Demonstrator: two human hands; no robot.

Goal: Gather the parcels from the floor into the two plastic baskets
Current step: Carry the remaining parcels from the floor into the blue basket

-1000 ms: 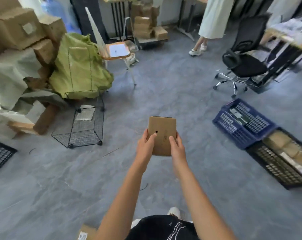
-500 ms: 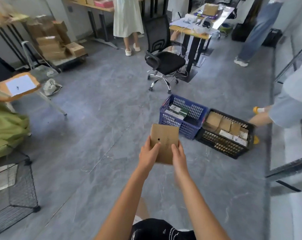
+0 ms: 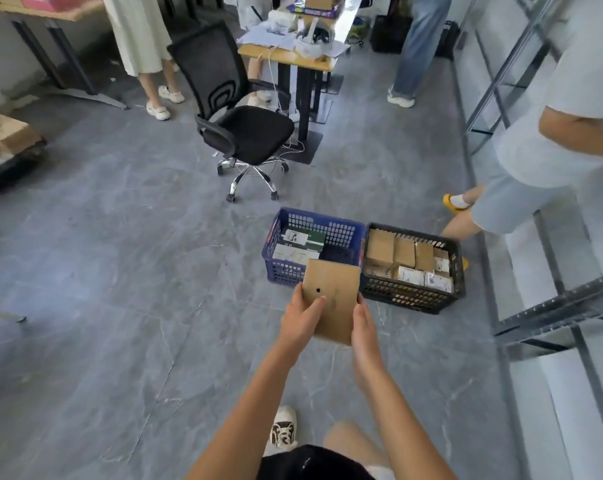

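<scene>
A flat brown cardboard parcel point(image 3: 334, 296) is held out in front of me in both hands. My left hand point(image 3: 302, 318) grips its left edge with the thumb on top. My right hand point(image 3: 364, 323) holds its right edge. Just beyond it on the floor stands a blue plastic basket point(image 3: 282, 268) with a few white and green boxes inside. Touching the blue one's right side is a black plastic basket point(image 3: 411, 296) packed with several brown and white parcels. The parcel in my hands covers part of the blue basket's near wall.
A black office chair point(image 3: 237, 129) stands behind the baskets, with a desk point(image 3: 293, 57) behind it. A person in light shorts point(image 3: 521, 188) stands right next to the black basket. Metal shelving point(image 3: 552, 306) runs along the right. Two more people stand at the back.
My view has swung right and I have come closer to the baskets, which now lie straight ahead. Both hands keep the same hold on the parcel.
</scene>
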